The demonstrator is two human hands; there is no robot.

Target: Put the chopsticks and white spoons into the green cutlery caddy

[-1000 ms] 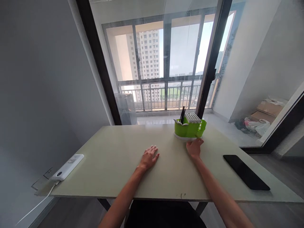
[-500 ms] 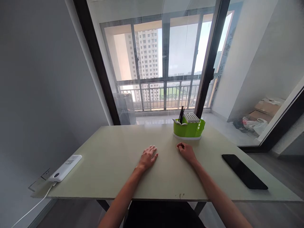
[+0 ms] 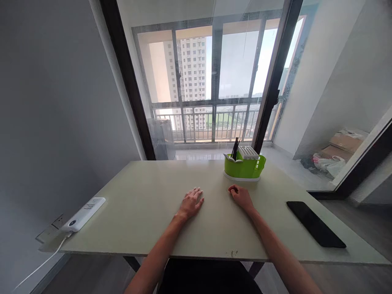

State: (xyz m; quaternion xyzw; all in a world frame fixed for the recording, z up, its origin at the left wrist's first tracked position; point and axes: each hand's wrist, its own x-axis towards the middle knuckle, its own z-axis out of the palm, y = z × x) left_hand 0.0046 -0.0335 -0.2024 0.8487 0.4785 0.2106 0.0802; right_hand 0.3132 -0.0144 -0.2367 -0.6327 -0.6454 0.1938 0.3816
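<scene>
My left hand (image 3: 192,202) lies palm down on the pale table (image 3: 137,204), its fingers stretched out and nothing under them that I can see. To its right, my right hand (image 3: 241,196) rests on its side with the fingers curled into a loose fist. Nothing sticks out of that fist. Just beyond it stands a green caddy (image 3: 243,168) on a white base, with a slotted white top and dark sticks upright in it. The fist and the caddy are apart.
A black phone or slab (image 3: 315,223) lies at the right of the table. On the left edge is a white power strip (image 3: 85,214) with a white cable (image 3: 43,263) hanging off. Behind the table stands a dark-framed glass door (image 3: 266,110).
The view has tilted very slightly. Both hands keep the same place and pose on the table, and no object has moved.
</scene>
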